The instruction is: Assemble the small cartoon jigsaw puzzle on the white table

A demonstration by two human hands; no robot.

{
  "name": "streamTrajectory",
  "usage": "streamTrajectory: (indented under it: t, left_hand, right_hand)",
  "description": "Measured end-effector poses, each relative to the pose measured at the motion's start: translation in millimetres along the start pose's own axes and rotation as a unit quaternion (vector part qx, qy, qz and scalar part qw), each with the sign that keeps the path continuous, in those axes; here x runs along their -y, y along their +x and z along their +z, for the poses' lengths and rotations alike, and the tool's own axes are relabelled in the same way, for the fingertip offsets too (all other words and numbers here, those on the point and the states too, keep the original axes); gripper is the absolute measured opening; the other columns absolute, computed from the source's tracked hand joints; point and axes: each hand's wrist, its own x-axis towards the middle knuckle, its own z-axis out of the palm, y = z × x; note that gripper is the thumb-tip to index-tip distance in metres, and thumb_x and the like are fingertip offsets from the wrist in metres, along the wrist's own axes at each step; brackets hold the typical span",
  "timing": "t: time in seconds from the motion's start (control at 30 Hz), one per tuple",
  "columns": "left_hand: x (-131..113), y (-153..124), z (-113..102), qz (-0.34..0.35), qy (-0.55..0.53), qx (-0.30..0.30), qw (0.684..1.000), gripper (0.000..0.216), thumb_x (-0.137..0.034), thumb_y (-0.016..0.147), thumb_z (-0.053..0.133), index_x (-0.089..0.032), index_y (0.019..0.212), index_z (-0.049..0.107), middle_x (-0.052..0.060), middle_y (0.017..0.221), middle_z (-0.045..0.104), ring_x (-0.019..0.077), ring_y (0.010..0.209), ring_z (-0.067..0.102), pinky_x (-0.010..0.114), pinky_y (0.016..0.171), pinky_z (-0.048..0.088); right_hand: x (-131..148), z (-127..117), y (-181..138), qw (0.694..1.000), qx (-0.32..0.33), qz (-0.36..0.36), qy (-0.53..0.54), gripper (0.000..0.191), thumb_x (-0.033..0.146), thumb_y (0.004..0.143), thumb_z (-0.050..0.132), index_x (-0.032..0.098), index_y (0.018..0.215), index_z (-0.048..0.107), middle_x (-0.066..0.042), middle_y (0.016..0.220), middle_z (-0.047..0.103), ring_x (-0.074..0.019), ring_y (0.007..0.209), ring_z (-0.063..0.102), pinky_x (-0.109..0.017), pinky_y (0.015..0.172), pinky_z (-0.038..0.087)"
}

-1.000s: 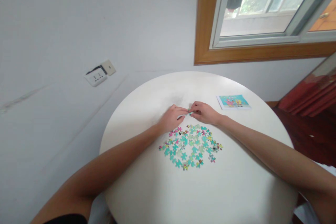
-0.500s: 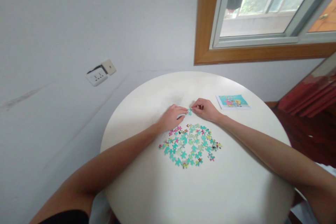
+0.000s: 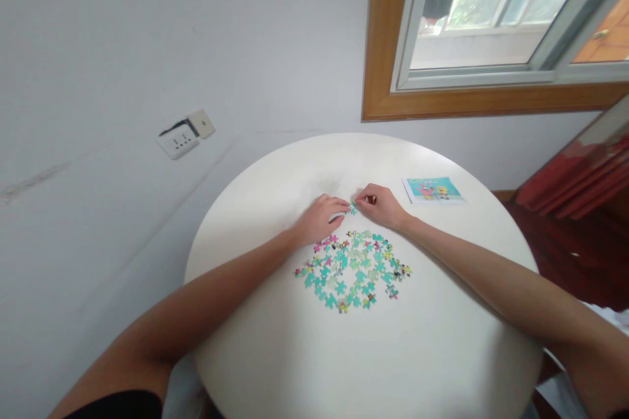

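Observation:
On a round white table (image 3: 344,353) lies a loose spread of small teal, pink and pale puzzle pieces (image 3: 351,270). Just beyond that spread, my left hand (image 3: 319,217) and my right hand (image 3: 378,205) meet fingertip to fingertip over a small teal puzzle piece (image 3: 352,208). Both hands pinch or press that piece against the tabletop. The fingers hide most of it.
A small picture card (image 3: 432,189) with a teal cartoon image lies on the table to the right of my hands. A wall with a socket plate (image 3: 179,141) stands behind the table. A wood-framed window (image 3: 381,65) is at upper right, red fabric (image 3: 574,186) at far right.
My right hand has shifted slightly away from me and to the left, staying against my left hand's fingertips. The small teal piece between them now shows a little more.

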Motion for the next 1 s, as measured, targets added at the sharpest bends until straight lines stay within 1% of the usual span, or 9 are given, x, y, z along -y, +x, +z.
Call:
streamTrajectory:
  t: [0.1,0.2,0.3,0.43,0.5,0.67,0.8,0.87,1.0]
  left_hand:
    - [-1.4,-0.2,-2.0,-0.009,-0.003,-0.011,1.0,0.029,-0.02,0.093,0.056,-0.024,0.118,0.069,0.006,0.125,0.064,0.0221,0.114,0.056,0.042,0.105,0.042]
    - [-1.7,-0.4,-3.4,-0.053,-0.002,-0.038,0.998,0.03,-0.025,0.091,0.061,-0.022,0.12,0.067,0.007,0.12,0.063,0.0227,0.112,0.056,0.041,0.104,0.044]
    - [0.1,-0.3,-3.1,-0.099,0.01,-0.051,0.994,0.03,-0.031,0.089,0.066,-0.021,0.117,0.069,0.006,0.114,0.065,0.0239,0.109,0.056,0.042,0.102,0.046]
    - [3.2,1.4,-0.1,-0.112,0.015,-0.055,0.992,0.031,-0.034,0.087,0.069,-0.021,0.116,0.07,0.005,0.115,0.067,0.0238,0.109,0.057,0.042,0.102,0.045]
    - [4.1,2.5,1.7,-0.114,0.017,-0.059,0.992,0.032,-0.034,0.087,0.069,-0.021,0.116,0.07,0.005,0.114,0.068,0.0232,0.108,0.058,0.041,0.101,0.046]
    - [6.0,3.7,4.1,-0.112,0.016,-0.067,0.991,0.03,-0.033,0.087,0.069,-0.02,0.115,0.069,0.005,0.113,0.068,0.0231,0.108,0.058,0.04,0.101,0.046]
    - [6.3,3.5,3.1,-0.102,0.02,-0.06,0.993,0.026,-0.027,0.089,0.065,-0.019,0.114,0.069,0.006,0.112,0.068,0.0227,0.107,0.059,0.041,0.102,0.045]
    - [5.9,3.4,2.1,-0.1,0.022,-0.06,0.993,0.024,-0.023,0.091,0.061,-0.019,0.113,0.07,0.006,0.112,0.068,0.0224,0.107,0.059,0.041,0.102,0.045]
    - [4.3,2.8,1.0,-0.098,0.025,-0.055,0.993,0.027,-0.016,0.093,0.051,-0.019,0.112,0.071,0.006,0.112,0.068,0.0222,0.106,0.058,0.041,0.101,0.045]
  right_hand:
    - [1.2,-0.9,-0.3,1.0,0.014,-0.008,-0.001,0.01,0.019,0.084,0.065,0.017,0.082,0.075,-0.002,0.075,0.063,-0.0127,0.066,0.053,-0.026,0.064,0.041]
    - [2.4,-1.3,-1.2,1.0,0.027,-0.013,-0.001,0.01,0.019,0.084,0.065,0.017,0.083,0.075,-0.002,0.076,0.062,-0.0123,0.066,0.052,-0.025,0.064,0.04]
    - [2.2,-2.0,-2.3,0.999,0.044,-0.018,-0.01,0.009,0.02,0.083,0.068,0.017,0.087,0.075,-0.002,0.08,0.062,-0.0113,0.065,0.052,-0.025,0.065,0.04]
    - [2.3,-2.5,-4.1,0.996,0.076,-0.023,-0.046,0.018,0.026,0.08,0.073,0.02,0.097,0.074,-0.002,0.086,0.062,-0.0111,0.067,0.052,-0.025,0.066,0.04]
    - [3.4,-2.0,-4.6,0.994,0.083,-0.022,-0.064,0.02,0.028,0.08,0.073,0.02,0.098,0.074,-0.002,0.089,0.062,-0.0113,0.069,0.052,-0.025,0.067,0.04]
    - [7.1,-0.1,-4.2,0.993,0.073,-0.004,-0.095,0.018,0.028,0.083,0.07,0.019,0.098,0.074,-0.003,0.092,0.062,-0.0117,0.071,0.053,-0.025,0.069,0.04]
    - [8.2,-0.5,-2.6,0.993,0.069,-0.005,-0.097,0.019,0.028,0.086,0.067,0.02,0.101,0.074,-0.004,0.092,0.063,-0.0126,0.072,0.054,-0.026,0.069,0.041]
    - [7.0,-1.6,-1.8,0.995,0.048,0.0,-0.09,0.018,0.026,0.088,0.064,0.019,0.101,0.075,-0.004,0.091,0.063,-0.0133,0.072,0.054,-0.026,0.07,0.041]
    - [0.8,-3.5,-1.4,0.996,0.002,0.005,-0.088,0.023,0.014,0.087,0.055,0.017,0.097,0.075,-0.005,0.089,0.064,-0.014,0.072,0.055,-0.027,0.072,0.043]
